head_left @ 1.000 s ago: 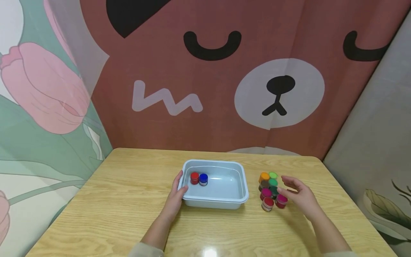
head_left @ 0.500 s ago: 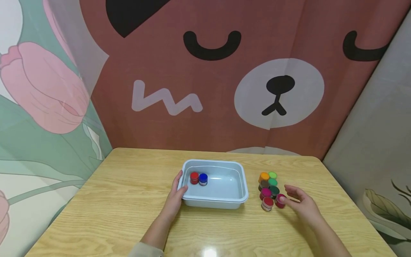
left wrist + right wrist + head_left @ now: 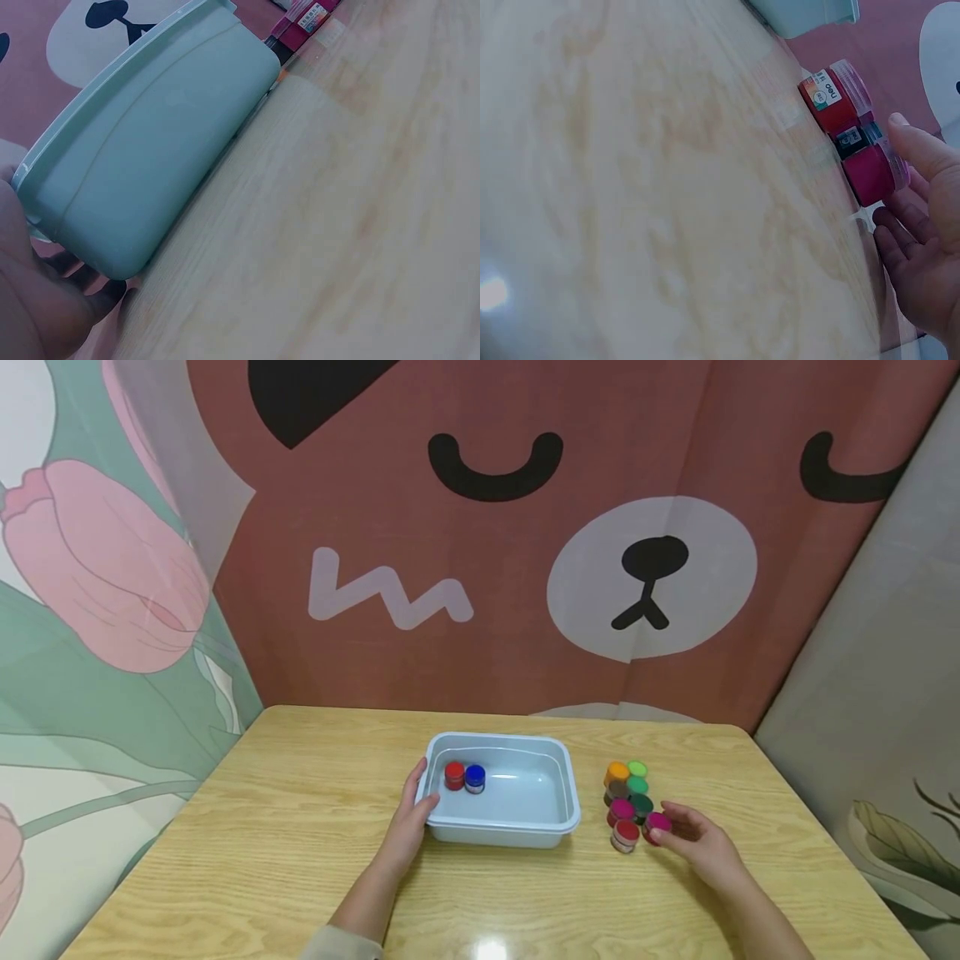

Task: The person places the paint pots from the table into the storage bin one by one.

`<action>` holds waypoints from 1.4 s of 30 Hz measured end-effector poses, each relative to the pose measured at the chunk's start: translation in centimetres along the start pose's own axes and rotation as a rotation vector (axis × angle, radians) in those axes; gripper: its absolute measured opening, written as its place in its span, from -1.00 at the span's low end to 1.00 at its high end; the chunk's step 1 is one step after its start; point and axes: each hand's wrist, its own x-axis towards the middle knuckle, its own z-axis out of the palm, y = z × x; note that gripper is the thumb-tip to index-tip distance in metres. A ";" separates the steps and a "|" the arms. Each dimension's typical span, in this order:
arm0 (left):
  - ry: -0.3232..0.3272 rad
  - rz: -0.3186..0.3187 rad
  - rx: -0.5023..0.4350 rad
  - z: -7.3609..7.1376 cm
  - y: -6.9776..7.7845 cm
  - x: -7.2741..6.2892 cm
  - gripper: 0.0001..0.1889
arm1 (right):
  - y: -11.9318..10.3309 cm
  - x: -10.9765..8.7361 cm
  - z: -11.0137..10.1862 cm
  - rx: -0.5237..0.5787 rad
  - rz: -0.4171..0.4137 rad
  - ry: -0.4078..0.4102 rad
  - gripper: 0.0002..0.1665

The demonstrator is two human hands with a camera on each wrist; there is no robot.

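My left hand [image 3: 410, 822] grips the left side of a pale blue plastic tub [image 3: 498, 838], thumb over the rim and fingers along the outside wall. In the tub, near its left side, a red paint jar [image 3: 454, 776] stands beside a blue paint jar [image 3: 476, 778]. My right hand [image 3: 703, 843] is around a magenta paint jar [image 3: 657, 825] at the right of a cluster. In the right wrist view this jar [image 3: 868, 174] stands between the thumb and the loosely bent fingers, which show a small gap to it. A red-lidded jar [image 3: 626, 836] stands to its left.
Right of the tub several more jars stand close together: orange [image 3: 617, 773], light green [image 3: 637, 769], green [image 3: 637, 786], brown [image 3: 617, 793], dark green [image 3: 641, 808] and another magenta jar [image 3: 621, 812]. A bear-print curtain [image 3: 495, 652] hangs behind the wooden table [image 3: 322, 760].
My right hand has come down and slightly toward me, from over the cluster to around the right-hand magenta jar. The left hand and the tub have stayed in place.
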 end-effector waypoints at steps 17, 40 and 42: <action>0.011 -0.013 0.015 0.0 0.1 0.1 -0.34 | 0.3 0.5 0.4 -0.074 0.015 0.015 -0.12; 0.013 -0.004 0.018 0.1 0.0 0.0 -0.34 | -1.8 -0.4 -0.7 -0.048 -0.021 0.089 -0.10; 0.014 -0.001 0.015 0.1 0.0 -0.1 -0.34 | -2.1 -0.5 -0.8 -0.051 -0.045 0.091 -0.11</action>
